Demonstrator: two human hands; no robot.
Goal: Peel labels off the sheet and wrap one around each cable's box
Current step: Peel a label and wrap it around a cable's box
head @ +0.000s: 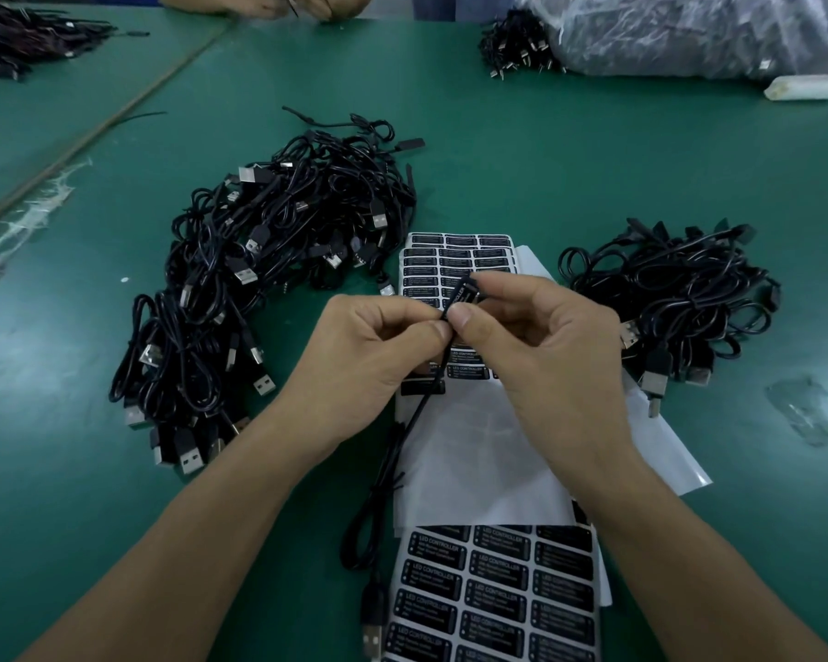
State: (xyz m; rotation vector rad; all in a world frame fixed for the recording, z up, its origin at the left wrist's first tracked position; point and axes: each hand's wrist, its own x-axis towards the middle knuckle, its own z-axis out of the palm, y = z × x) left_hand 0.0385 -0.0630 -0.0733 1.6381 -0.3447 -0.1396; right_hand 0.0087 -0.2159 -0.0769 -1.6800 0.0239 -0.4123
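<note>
Both hands meet over the middle of the table. My left hand (378,346) and my right hand (527,336) pinch a small black cable box (457,296) between thumbs and fingers, with a black label partly wrapped on it. Its cable (402,441) hangs down to a USB plug (373,628) near the front edge. A label sheet (455,260) with black labels lies beyond the hands. Another full label sheet (498,594) lies between my forearms.
A large heap of black USB cables (259,279) lies left of the hands, a smaller heap (679,293) to the right. Peeled white backing paper (474,451) covers the centre. Another person's hands (268,4) work at the far edge. A plastic bag of cables (689,35) sits far right.
</note>
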